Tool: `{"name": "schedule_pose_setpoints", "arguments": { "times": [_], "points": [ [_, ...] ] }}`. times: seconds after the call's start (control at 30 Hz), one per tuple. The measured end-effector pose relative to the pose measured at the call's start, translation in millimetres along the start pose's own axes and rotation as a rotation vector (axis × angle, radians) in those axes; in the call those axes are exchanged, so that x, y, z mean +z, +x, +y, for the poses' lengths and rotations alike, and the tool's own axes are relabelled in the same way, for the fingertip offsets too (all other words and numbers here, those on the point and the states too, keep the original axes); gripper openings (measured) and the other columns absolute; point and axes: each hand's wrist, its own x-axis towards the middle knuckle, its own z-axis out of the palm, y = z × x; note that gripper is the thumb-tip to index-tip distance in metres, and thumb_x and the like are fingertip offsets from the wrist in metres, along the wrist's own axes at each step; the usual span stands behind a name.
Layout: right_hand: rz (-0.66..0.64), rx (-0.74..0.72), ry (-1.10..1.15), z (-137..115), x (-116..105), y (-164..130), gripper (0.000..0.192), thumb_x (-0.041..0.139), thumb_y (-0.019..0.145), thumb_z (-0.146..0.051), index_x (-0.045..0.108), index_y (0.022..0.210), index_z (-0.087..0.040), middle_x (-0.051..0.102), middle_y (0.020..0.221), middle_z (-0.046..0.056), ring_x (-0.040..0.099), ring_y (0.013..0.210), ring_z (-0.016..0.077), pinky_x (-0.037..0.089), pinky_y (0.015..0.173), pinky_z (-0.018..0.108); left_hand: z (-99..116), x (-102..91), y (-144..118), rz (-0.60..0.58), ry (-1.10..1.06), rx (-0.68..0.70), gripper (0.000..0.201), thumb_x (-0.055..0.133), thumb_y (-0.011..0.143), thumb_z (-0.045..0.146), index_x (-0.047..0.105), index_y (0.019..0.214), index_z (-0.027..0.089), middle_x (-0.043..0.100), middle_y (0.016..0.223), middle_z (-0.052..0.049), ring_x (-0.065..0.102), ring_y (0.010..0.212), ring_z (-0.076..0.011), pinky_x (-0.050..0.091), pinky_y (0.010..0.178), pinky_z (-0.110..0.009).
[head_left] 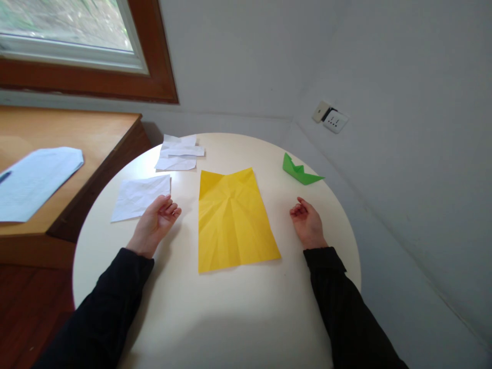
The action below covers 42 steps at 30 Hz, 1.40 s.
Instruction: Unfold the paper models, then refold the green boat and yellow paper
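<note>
**Head view: creased yellow sheet lies flat between two idle hands**

Head camera looks down on a round cream table (215, 318) set against a grey wall, where a yellow sheet of paper (234, 220) lies unfolded and flat at the centre. Fold lines fan across its surface from near the top middle, and its upper left corner carries a diagonal crease. The left hand (156, 223) rests on the table just left of the sheet, fingers loosely curled and holding nothing; its fingertips lie at the lower right corner of a crumpled white sheet (140, 197). The right hand (305, 223) rests well to the right of the yellow sheet, also loosely curled, empty and touching no paper. Both arms wear dark sleeves.

Judging by the creases and the opened-out paper, the work appears to stand at a pause between folds, with the sheet pre-creased but not yet gathered along its lines. A next move would call for both hands to come in to the sheet's edges and press along an existing crease, keeping the paper square on the table.

Farther back, a small stack of white paper scraps (179, 154) sits near the table's rear edge, and a finished green paper boat (300, 171) stands toward the right rim. A wooden desk (96, 133) at left carries a pale blue envelope (36, 179) beneath a wood-framed window (154, 77).
</note>
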Motion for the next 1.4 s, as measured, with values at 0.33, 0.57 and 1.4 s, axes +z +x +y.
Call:
{"name": "schedule_pose_setpoints", "arguments": {
  "times": [0.33, 0.57, 1.4],
  "points": [
    [-0.006, -0.005, -0.01, 0.7, -1.1, 1.5, 0.004, 0.064, 0.07, -0.014, 0.061, 0.068, -0.016, 0.049, 0.047, -0.007, 0.047, 0.044, 0.0049, 0.043, 0.045, 0.016, -1.0, -0.2, -0.7, 0.005, 0.056, 0.029, 0.027, 0.072, 0.062, 0.01, 0.045, 0.057, 0.017, 0.043, 0.049, 0.008, 0.044, 0.045, -0.0043, 0.042, 0.05, -0.018],
    [0.005, -0.008, 0.017, 0.3, 1.7, -0.9, 0.004, 0.06, 0.071, -0.011, 0.061, 0.068, -0.014, 0.049, 0.046, -0.006, 0.045, 0.043, 0.0044, 0.041, 0.044, 0.015, -0.7, -1.2, 0.0, -0.021, 0.1, -0.007, 0.026, 0.068, 0.063, 0.004, 0.046, 0.057, 0.017, 0.046, 0.05, 0.007, 0.048, 0.048, -0.0051, 0.042, 0.052, -0.017],
    [-0.028, -0.017, -0.029, 1.1, 0.5, -0.1, 0.004, 0.065, 0.069, -0.015, 0.06, 0.069, -0.016, 0.05, 0.047, -0.007, 0.047, 0.044, 0.0054, 0.042, 0.045, 0.017, -2.1, -2.2, 0.1, -0.055, 0.087, -0.004, 0.035, 0.067, 0.059, 0.005, 0.036, 0.052, 0.017, 0.038, 0.048, 0.008, 0.042, 0.045, -0.0041, 0.041, 0.05, -0.018]
  ]
}}
